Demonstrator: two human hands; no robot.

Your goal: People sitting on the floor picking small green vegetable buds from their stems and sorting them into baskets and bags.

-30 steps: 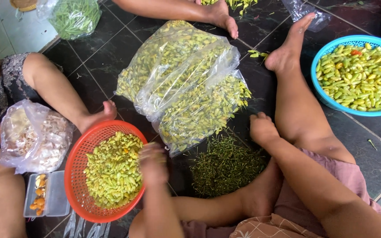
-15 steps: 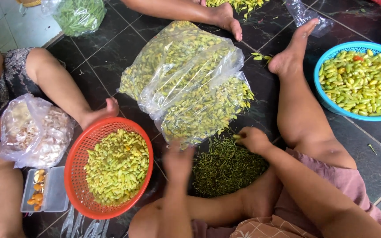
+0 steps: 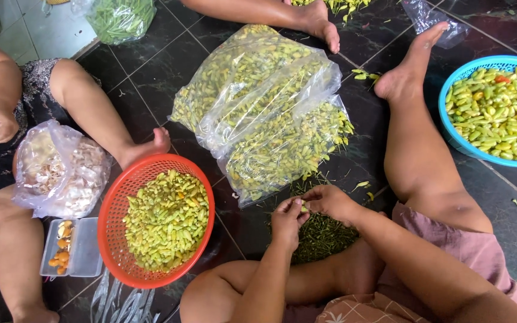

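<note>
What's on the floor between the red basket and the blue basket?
In the head view, between the red basket and the blue basket lie clear plastic bags of chillies, a pile of green stems, and the person's leg.

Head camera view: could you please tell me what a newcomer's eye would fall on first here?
Probably the big clear plastic bags of yellow-green chillies on the dark floor at centre. Beside them, the red basket at lower left and blue basket at right hold more, while left hand and right hand meet over a stem pile.

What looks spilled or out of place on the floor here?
A few loose chillies lie scattered on the dark tiles beyond the clear bag of chillies, outside any basket. The open bag's mouth also lets chillies spread toward the stem pile under both hands.
</note>
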